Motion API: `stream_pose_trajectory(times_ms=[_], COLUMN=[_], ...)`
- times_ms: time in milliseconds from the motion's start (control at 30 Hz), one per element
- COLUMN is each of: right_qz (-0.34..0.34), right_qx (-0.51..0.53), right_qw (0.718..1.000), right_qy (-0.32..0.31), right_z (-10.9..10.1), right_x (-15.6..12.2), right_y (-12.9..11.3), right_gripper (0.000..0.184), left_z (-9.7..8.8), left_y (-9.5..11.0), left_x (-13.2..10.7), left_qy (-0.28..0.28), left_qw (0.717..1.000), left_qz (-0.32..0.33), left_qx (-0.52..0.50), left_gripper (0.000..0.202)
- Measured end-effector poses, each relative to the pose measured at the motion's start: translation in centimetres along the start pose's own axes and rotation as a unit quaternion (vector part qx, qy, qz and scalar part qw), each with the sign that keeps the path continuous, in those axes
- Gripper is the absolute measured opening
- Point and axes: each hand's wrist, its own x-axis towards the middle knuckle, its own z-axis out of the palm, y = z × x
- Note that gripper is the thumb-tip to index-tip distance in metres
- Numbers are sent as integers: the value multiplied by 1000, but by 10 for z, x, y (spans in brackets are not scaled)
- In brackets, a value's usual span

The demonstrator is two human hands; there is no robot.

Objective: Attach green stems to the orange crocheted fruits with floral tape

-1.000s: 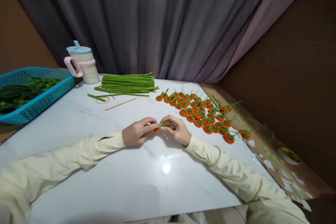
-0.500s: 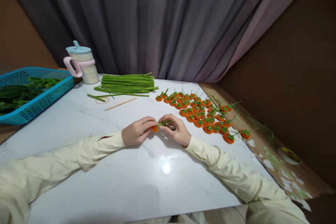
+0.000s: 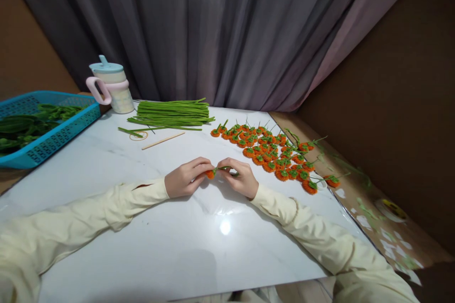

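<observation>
My left hand [image 3: 185,178] and my right hand [image 3: 240,176] meet at the middle of the white table [image 3: 106,170], both resting on it. Between them is a small orange pompom flower [image 3: 211,173] with a green stem. The left fingers pinch the orange head. My right fingers curl around the green stem, which runs under them. A spread of many finished orange flowers [image 3: 272,154] lies just to the right of my right hand.
A bundle of green stems [image 3: 172,112] lies at the back, with a rubber band [image 3: 137,136] and a wooden stick [image 3: 162,140] before it. A lidded cup [image 3: 110,84] and a blue basket [image 3: 53,137] of green leaves stand at left. Dark curtain behind.
My right fingers have folded further over the green stem, so less of it shows. The left hand and the orange head have barely moved.
</observation>
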Motion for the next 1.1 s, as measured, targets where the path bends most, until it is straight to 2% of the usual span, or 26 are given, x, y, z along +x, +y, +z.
stream_pose_trajectory(times_ms=[300,367,433,567,633,767,1100], right_qz=[-11,4,48,176,210,224,230], right_qx=[-17,-3,42,194,251,305,338], right_qw=[1000,1000,998,965,944,924,910], right_qy=[7,7,4,-14,-32,-60,-74], right_z=[-1,-1,0,-1,-3,-6,-5], right_x=[-1,0,2,5,6,7,8], right_y=[-1,-1,0,3,4,4,2], right_gripper=[13,13,12,24,28,30,30], left_z=[-1,-1,-1,-1,-1,-1,-1], left_y=[2,3,3,3,3,3,3], left_x=[-1,-1,-1,-1,-1,-1,-1], left_qy=[-5,-6,-6,-3,2,3,5], left_qw=[1000,999,999,999,999,999,999], left_qz=[2,4,7,14,22,24,21], left_qx=[25,34,41,42,39,35,37], left_gripper=[29,28,27,27,27,28,27])
